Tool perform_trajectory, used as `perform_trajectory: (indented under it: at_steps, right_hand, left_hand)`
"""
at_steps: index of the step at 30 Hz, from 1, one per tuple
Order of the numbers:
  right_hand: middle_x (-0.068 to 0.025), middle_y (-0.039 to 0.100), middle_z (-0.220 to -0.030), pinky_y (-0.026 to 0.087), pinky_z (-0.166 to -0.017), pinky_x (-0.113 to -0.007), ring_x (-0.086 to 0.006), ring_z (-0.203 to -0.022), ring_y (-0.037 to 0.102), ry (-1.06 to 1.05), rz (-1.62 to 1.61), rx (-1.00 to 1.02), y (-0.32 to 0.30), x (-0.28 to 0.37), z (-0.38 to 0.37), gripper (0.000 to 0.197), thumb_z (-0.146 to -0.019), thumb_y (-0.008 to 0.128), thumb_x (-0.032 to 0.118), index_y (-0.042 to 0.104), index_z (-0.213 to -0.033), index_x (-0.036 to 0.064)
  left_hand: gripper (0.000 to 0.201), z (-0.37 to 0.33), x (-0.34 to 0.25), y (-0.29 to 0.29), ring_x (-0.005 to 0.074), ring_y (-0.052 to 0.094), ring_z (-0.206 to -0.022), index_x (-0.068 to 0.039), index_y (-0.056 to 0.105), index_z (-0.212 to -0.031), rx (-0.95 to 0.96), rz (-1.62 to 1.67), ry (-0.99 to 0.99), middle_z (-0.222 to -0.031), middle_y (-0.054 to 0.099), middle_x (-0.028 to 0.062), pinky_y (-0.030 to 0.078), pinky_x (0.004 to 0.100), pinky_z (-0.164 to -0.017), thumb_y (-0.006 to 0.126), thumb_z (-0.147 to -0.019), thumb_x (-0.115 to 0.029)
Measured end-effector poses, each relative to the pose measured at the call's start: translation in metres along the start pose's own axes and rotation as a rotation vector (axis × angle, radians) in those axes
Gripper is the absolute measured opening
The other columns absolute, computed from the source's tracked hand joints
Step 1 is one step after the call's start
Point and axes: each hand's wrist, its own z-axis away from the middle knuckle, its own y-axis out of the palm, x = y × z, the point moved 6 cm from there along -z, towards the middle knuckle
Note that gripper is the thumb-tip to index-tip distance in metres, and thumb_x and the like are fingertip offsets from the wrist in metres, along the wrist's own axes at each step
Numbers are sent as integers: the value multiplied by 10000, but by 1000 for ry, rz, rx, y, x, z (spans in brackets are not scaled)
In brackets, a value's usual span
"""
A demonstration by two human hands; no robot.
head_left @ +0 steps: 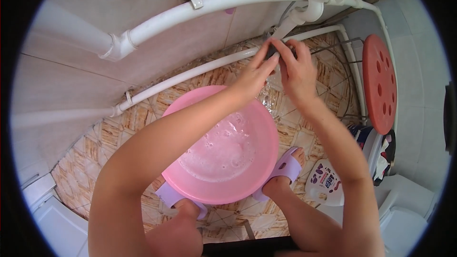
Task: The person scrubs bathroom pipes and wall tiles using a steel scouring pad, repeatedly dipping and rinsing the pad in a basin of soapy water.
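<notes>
Left forearm over basin; lettered bottle.

Item 1: white bottle, resting near the floor's lower right edge. Its front label is carrying large dark characters, with smaller reddish print and purple motifs sitting around them; the fine print is remaining too small to read.

Item 2: dark blue package, sitting toward the floor's right edge, partly hidden; its surface is showing pale marks, illegible.
</notes>
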Motion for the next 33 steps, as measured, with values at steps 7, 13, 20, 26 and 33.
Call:
perform_trajectory:
  at_steps: [7, 13, 20, 26, 33]
  right_hand:
    - [-4, 530, -1021, 475, -584, -264, -142, -841, 526, -725, 784, -68, 16, -13, -35, 506, -714, 577, 98, 590, -1215, 171]
    - [-12, 492, -966, 464, -563, -283, -166, -805, 532, -656, 640, 234, 91, -52, 6, 279, -765, 579, 162, 616, -1041, 148]
    - [-23, 497, -856, 486, -529, -302, -197, -754, 567, -317, 518, -244, 28, -26, -19, 323, -725, 565, 109, 578, -1038, 185]
    - [-68, 527, -948, 501, -566, -325, -214, -803, 586, -75, 524, 103, 93, -83, 32, 278, -771, 570, 75, 552, -1044, 131]
    - [-209, 490, -1139, 428, -872, -387, -347, -988, 538, 742, -1011, -497, 40, -46, -8, 454, -855, 555, 127, 379, -1262, 28]
  left_hand:
    - [266, 34, -9, -36, 301, 528, -1043, -43, 562, -1071, -139, -1294, 672, -1051, 579, 142, 417, 399, -901, 541, -810, -94]
    - [397, 97, 70, -30, 318, 461, -1161, -53, 557, -1124, 510, -1557, 576, -1223, 516, 141, 372, 445, -972, 592, -730, -96]
    - [688, 113, 105, -82, 299, 305, -1318, -175, 401, -1350, 578, -1799, 241, -1400, 361, 126, 275, 457, -1055, 689, -726, -202]
    - [925, 115, 129, -102, 304, 196, -1374, -284, 206, -1447, 626, -2032, 2, -1492, 200, 111, 236, 458, -1067, 743, -696, -347]
    - [1066, 122, 125, -103, 321, 40, -1408, -320, 85, -1466, 680, -2188, -203, -1541, 14, 83, 365, 413, -929, 771, -652, -377]
